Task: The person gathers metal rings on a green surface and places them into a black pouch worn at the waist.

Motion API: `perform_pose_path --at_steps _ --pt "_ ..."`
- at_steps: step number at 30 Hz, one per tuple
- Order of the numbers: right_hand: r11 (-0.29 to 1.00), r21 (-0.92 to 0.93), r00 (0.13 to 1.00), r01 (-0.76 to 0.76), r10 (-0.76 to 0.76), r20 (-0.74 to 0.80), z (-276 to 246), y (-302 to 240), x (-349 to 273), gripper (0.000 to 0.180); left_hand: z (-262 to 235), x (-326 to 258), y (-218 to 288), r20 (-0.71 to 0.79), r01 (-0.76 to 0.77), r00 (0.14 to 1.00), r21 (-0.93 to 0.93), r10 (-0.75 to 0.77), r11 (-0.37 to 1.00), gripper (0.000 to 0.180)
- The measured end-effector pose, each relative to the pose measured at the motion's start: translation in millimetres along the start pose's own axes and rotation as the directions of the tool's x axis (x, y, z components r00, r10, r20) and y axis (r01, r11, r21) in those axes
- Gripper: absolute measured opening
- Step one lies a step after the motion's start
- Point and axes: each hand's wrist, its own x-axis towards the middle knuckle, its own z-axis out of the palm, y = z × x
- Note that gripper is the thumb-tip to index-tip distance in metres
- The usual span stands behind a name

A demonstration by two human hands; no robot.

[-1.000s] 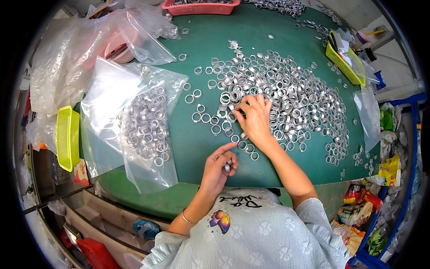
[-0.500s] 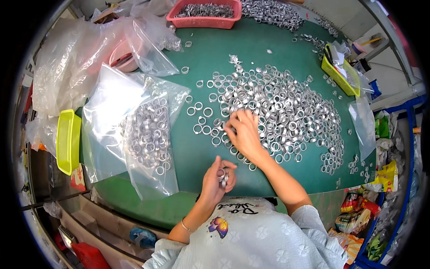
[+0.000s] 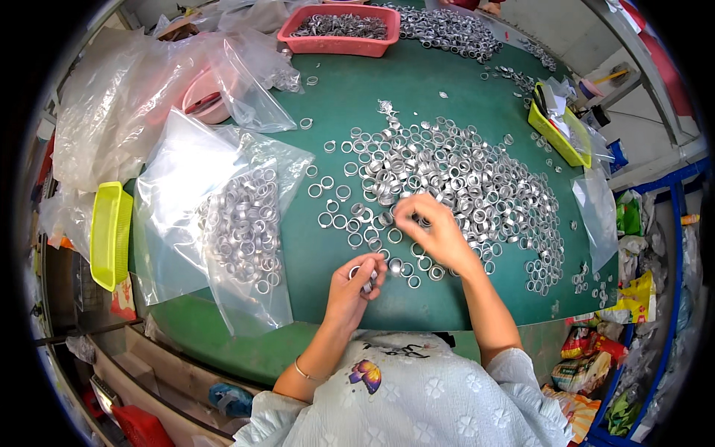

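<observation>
Curling round several metal rings (image 3: 366, 285), the left hand (image 3: 348, 296) sits low over the near part of the green table (image 3: 439, 86), palm turned inward and fingers bent over the rings. A thin bracelet (image 3: 302, 369) circles that wrist, close to the pale patterned shirt (image 3: 424, 395). A few loose rings lie on the table between the two hands. A little farther in, the right hand (image 3: 439, 237) is at the near edge of a broad pile of rings (image 3: 462, 179), thumb and fingers bent toward each other; the fingertips are blurred, so I cannot tell whether they grip a ring. Left of the pile, a clear plastic bag (image 3: 246, 223) lies flat with many rings inside, and a yellow-green basket (image 3: 109, 238) stands beyond its left side. More single rings are scattered between the bag and the pile. Beyond the pile on the right, a second basket (image 3: 550, 136), also yellow-green, stands by the table's edge. On the far left, a pink bowl (image 3: 212, 113) sits among crumpled clear plastic. Farthest off, a pink tray (image 3: 335, 46) full of small metal parts stands beside another metal heap (image 3: 450, 33).
</observation>
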Motion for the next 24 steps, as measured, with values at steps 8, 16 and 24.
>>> perform_pose_path --at_steps 8,16,24 --pt "0.843 -0.536 0.999 0.032 -0.048 -0.016 32.4 38.1 22.0 0.044 0.0 -6.4 -5.2 -0.015 -0.237 0.963 0.430 0.269 0.871 0.020" --pt "0.824 -0.561 0.991 0.083 -0.009 0.134 15.2 13.0 -32.0 0.025 -0.9 -27.4 -24.0 0.425 -0.417 0.894 0.905 0.146 -0.079 0.039" --pt "0.828 -0.557 0.998 0.064 -0.046 0.047 -3.1 12.7 -79.0 0.025 4.9 -17.5 -28.5 0.413 -0.387 0.904 0.901 0.114 -0.194 0.030"
